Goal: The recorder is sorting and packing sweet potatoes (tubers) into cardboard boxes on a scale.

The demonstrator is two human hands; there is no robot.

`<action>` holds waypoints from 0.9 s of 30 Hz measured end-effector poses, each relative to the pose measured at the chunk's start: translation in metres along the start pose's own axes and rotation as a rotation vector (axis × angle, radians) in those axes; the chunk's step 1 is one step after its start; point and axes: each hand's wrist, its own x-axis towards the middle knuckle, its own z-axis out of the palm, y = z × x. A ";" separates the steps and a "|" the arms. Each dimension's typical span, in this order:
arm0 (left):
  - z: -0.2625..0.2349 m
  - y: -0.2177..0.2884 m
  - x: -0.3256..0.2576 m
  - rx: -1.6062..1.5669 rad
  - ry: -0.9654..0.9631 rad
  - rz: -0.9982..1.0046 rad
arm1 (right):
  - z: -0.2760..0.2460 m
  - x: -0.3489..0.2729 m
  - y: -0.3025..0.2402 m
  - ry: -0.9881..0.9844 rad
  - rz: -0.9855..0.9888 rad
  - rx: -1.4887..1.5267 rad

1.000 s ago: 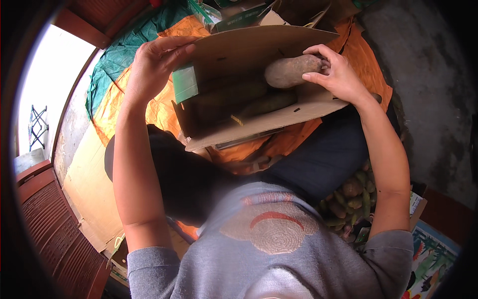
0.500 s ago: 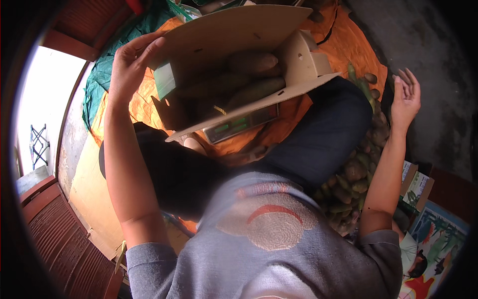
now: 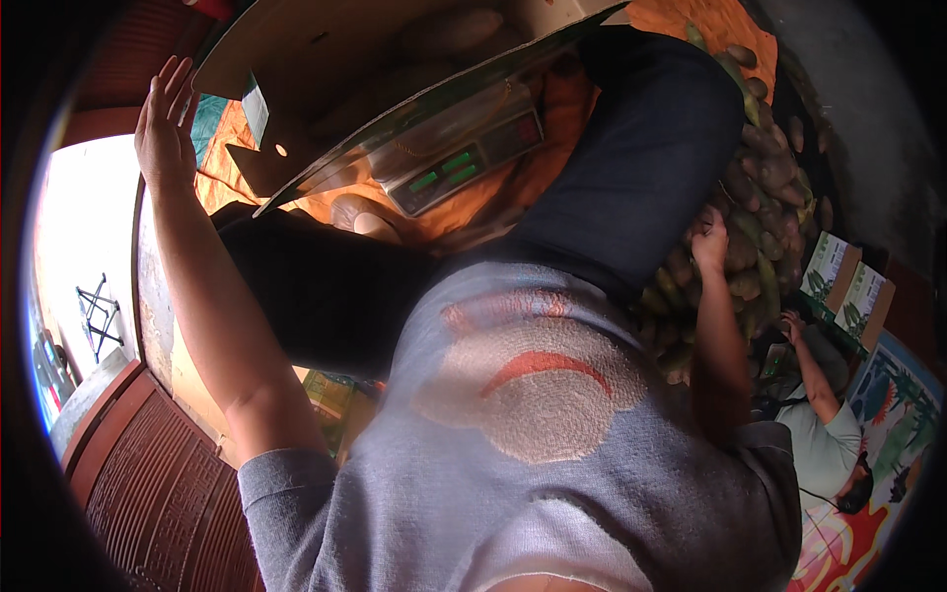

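Head view: upper left, left hand [image 3: 166,138] spreads wide, empty; right side, right hand [image 3: 708,243] meets veggies [image 3: 774,176], can't tell its hold; pick gently.

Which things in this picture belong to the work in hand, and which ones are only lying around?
In the work:
- cardboard box, open left hand near it
- tubers inside the box
- scale with lit green displays
- heap of tubers, right hand at it

Apparently just lying around:
- black criss-cross frame
- printed cartons
- colourful printed sheet
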 end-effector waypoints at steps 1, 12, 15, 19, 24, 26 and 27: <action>0.000 -0.003 0.004 -0.037 0.016 -0.029 | 0.001 -0.003 0.009 0.007 0.006 0.006; 0.000 0.011 0.006 0.096 -0.026 0.079 | -0.069 0.071 -0.096 0.211 -0.215 0.449; 0.016 0.035 0.013 0.262 -0.094 0.203 | -0.097 0.079 -0.187 0.218 -0.406 0.501; 0.030 0.082 0.015 0.559 -0.427 0.241 | -0.121 0.051 -0.326 0.163 -0.765 0.243; 0.041 0.078 0.033 0.908 -0.605 0.450 | -0.099 0.035 -0.422 -0.089 -1.211 -0.082; 0.043 0.067 0.047 0.940 -0.638 0.420 | -0.086 0.035 -0.439 -0.193 -1.285 -0.220; 0.040 0.065 0.051 0.987 -0.649 0.455 | -0.080 0.035 -0.450 -0.254 -1.345 -0.284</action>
